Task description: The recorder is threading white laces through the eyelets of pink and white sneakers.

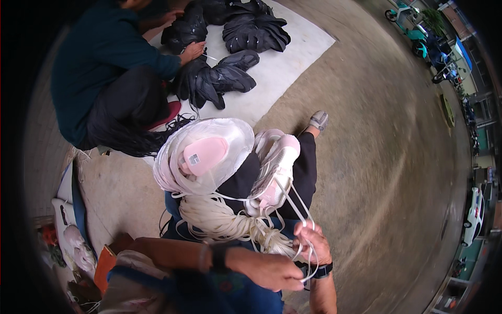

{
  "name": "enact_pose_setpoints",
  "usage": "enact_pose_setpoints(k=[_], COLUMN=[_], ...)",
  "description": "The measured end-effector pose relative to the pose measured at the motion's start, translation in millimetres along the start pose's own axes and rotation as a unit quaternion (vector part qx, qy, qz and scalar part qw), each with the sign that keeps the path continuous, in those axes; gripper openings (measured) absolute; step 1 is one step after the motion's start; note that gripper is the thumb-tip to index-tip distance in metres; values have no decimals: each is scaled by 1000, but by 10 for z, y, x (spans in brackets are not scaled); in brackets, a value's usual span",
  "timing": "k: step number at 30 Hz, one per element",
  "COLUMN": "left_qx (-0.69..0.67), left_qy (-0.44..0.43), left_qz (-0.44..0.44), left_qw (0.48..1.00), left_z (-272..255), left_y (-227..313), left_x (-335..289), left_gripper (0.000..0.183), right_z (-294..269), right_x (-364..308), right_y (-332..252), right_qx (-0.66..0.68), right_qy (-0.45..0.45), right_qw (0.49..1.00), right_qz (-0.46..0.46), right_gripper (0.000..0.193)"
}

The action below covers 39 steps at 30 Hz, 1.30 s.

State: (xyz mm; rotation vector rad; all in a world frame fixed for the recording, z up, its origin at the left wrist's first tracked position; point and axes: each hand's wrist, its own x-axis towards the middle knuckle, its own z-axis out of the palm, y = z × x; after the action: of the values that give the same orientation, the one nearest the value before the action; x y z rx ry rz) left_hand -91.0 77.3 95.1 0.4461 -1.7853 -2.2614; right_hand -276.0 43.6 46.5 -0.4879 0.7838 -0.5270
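Head view, laces [293, 209] hide right fingers [308, 238]

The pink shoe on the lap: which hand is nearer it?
Right. The right hand grips laces running up to the pink shoe; the left hand sits lower, farther from it.

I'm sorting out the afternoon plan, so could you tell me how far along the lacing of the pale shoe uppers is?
Done: one pink-and-white upper on the lap already carries laces. In hand: the right hand and left hand work white laces running up to it. Left: a stack of pale uppers and a thick bundle of loose laces.
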Motion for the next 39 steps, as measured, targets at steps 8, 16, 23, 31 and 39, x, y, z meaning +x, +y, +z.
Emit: enact_pose_setpoints(k=[8, 16, 23, 31, 39], left_qx=[304, 445, 440, 179, 15], left_qy=[546, 487, 496, 479, 430], left_qz=[-39, -110, -36, -172, -261], left_qw=[780, 743, 748, 842, 864], left_z=[-1025, -1168, -1276, -1310, -1230], left_y=[-634, -584, -742, -764, -412], left_x=[-353, -136, -92, -134, -314], left_gripper=[16, 18, 14, 14, 31], right_z=[134, 167, 200, 30, 469], right_x=[172, 256, 347, 80, 78], right_y=[46, 26, -62, -80, -156], right_qx=[-59, -64, -104, -70, -319], right_qy=[-32, -45, -83, -103, -103], right_qw=[998, 997, 991, 992, 939], right_qz=[-13, 22, 14, 11, 74], right_gripper=[24, 22, 18, 16, 12])
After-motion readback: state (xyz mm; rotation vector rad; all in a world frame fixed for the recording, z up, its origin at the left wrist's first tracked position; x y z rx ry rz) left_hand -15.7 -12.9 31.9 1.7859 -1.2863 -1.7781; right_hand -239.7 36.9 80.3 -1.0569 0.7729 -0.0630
